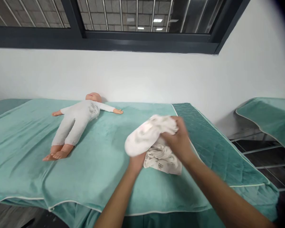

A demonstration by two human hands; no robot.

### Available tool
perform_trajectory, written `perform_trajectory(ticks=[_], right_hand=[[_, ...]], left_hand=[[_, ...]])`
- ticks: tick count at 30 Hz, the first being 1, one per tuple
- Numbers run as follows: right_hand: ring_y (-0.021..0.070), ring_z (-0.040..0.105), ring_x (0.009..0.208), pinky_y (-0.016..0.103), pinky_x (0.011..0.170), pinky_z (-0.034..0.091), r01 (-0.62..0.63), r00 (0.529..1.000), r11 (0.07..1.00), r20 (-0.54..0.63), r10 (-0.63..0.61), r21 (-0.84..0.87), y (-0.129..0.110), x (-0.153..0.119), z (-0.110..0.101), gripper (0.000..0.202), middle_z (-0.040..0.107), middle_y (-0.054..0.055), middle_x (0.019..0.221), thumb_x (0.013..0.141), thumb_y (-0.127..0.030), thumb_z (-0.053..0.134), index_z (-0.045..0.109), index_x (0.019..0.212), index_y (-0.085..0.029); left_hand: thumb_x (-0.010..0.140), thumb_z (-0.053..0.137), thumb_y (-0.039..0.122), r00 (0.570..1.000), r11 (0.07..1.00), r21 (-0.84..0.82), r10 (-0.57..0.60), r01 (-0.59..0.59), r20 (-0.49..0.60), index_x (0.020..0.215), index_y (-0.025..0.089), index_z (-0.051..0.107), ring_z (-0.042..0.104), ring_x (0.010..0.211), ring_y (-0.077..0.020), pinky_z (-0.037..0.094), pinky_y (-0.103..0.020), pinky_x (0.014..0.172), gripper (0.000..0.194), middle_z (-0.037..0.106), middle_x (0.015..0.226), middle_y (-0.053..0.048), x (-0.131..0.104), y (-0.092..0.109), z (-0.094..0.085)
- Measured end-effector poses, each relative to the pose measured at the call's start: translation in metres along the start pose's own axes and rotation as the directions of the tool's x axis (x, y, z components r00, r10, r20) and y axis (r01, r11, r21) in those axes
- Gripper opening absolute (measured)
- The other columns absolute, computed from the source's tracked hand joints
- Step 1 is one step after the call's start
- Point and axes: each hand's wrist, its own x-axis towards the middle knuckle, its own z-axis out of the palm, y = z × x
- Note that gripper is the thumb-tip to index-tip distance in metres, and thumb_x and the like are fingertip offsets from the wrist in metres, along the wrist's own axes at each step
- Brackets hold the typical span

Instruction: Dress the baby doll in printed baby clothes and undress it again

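Note:
A baby doll in a pale grey bodysuit lies on its back on the teal blanket, head toward the wall, arms spread. To its right, both my hands lift a white printed cloth just above the bed. My right hand grips the cloth's upper edge. My left hand holds it from below and is mostly hidden by the fabric. Another printed piece of cloth lies under my hands on the blanket.
The bed stands against a white wall under a dark-framed window. A second bed with teal covers stands at the right, across a narrow gap with dark floor. The bed's front edge runs close below my forearms.

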Motion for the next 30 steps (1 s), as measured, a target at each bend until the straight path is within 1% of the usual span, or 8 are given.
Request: perform_trajectory(ticks=[4, 6, 8, 11, 15, 20, 25, 30], right_hand=[[0.0219, 0.064, 0.093, 0.036, 0.080, 0.051, 0.090, 0.904, 0.964, -0.386, -0.185, -0.252, 0.003, 0.033, -0.086, 0.049, 0.065, 0.007, 0.107, 0.070, -0.024, 0.073, 0.053, 0.114, -0.022], [0.0223, 0.064, 0.096, 0.037, 0.083, 0.050, 0.046, 0.840, 0.886, -0.463, -0.284, -0.461, 0.004, 0.044, -0.131, 0.056, 0.066, 0.010, 0.110, 0.068, -0.021, 0.075, 0.054, 0.119, -0.023], [0.0236, 0.062, 0.107, 0.039, 0.089, 0.048, 0.028, 0.832, 0.755, -0.404, -0.381, -0.655, 0.007, 0.051, -0.169, 0.050, 0.064, 0.012, 0.116, 0.071, -0.017, 0.069, 0.058, 0.119, -0.025], [0.0257, 0.056, 0.120, 0.039, 0.094, 0.044, 0.064, 0.908, 0.518, -0.165, -0.384, -0.853, 0.029, 0.054, -0.200, 0.043, 0.060, 0.013, 0.125, 0.072, -0.012, 0.064, 0.063, 0.112, -0.027], [0.0257, 0.060, 0.106, 0.037, 0.087, 0.046, 0.112, 0.992, 0.475, 0.122, -0.009, -0.873, 0.098, 0.039, -0.182, 0.041, 0.058, 0.014, 0.127, 0.076, -0.015, 0.058, 0.060, 0.117, -0.023], [0.0352, 0.055, 0.115, 0.047, 0.089, 0.044, -0.009, 0.995, 0.410, 0.033, 0.096, -0.912, 0.173, 0.006, -0.137, 0.042, 0.055, 0.018, 0.130, 0.086, -0.025, 0.049, 0.053, 0.127, -0.019], [0.0343, 0.054, 0.120, 0.047, 0.093, 0.043, 0.021, 0.995, 0.455, 0.062, 0.075, -0.890, 0.189, 0.004, -0.146, 0.044, 0.054, 0.016, 0.134, 0.085, -0.026, 0.048, 0.051, 0.129, -0.021], [0.0308, 0.059, 0.113, 0.042, 0.094, 0.045, 0.045, 0.971, 0.679, 0.191, 0.141, -0.733, 0.186, 0.037, -0.176, 0.043, 0.061, 0.015, 0.122, 0.078, -0.019, 0.053, 0.056, 0.120, -0.023]], left_hand=[[0.081, 0.069, 0.039, 1.000, 0.970, 0.241, 0.029, -0.027, -0.006, 0.109, 0.024, 0.064, 0.061, 0.104, -0.0249, 0.044, -0.037, 0.095, 0.032, 0.069, 0.109, -0.005, -0.005, 0.008, 0.002], [0.084, 0.064, 0.039, 0.999, 0.952, 0.303, 0.032, -0.033, 0.006, 0.109, 0.023, 0.062, 0.061, 0.100, -0.0229, 0.045, -0.033, 0.089, 0.030, 0.069, 0.110, -0.004, -0.007, 0.011, 0.003], [0.085, 0.063, 0.038, 0.999, 0.951, 0.309, 0.030, -0.034, 0.019, 0.111, 0.023, 0.061, 0.061, 0.101, -0.0226, 0.044, -0.032, 0.087, 0.030, 0.069, 0.111, -0.005, -0.007, 0.012, 0.004], [0.084, 0.064, 0.037, 1.000, 0.954, 0.298, 0.028, -0.031, 0.013, 0.110, 0.023, 0.062, 0.061, 0.101, -0.0227, 0.044, -0.032, 0.087, 0.030, 0.069, 0.111, -0.004, -0.005, 0.010, 0.004], [0.084, 0.065, 0.037, 0.999, 0.947, 0.318, 0.051, -0.049, 0.000, 0.111, 0.023, 0.062, 0.061, 0.101, -0.0227, 0.044, -0.032, 0.087, 0.031, 0.069, 0.111, -0.004, -0.004, 0.008, 0.004], [0.086, 0.062, 0.038, 0.999, 0.935, 0.352, 0.043, -0.044, 0.011, 0.113, 0.023, 0.060, 0.062, 0.101, -0.0229, 0.045, -0.032, 0.085, 0.031, 0.068, 0.112, -0.004, -0.006, 0.008, 0.003], [0.086, 0.061, 0.037, 0.998, 0.925, 0.375, 0.055, -0.057, 0.018, 0.113, 0.023, 0.060, 0.061, 0.102, -0.0228, 0.045, -0.032, 0.086, 0.031, 0.068, 0.111, -0.004, -0.006, 0.009, 0.003], [0.086, 0.061, 0.037, 0.998, 0.927, 0.369, 0.067, -0.069, 0.018, 0.112, 0.022, 0.061, 0.061, 0.103, -0.0229, 0.044, -0.032, 0.087, 0.030, 0.068, 0.112, -0.004, -0.006, 0.008, 0.003]])
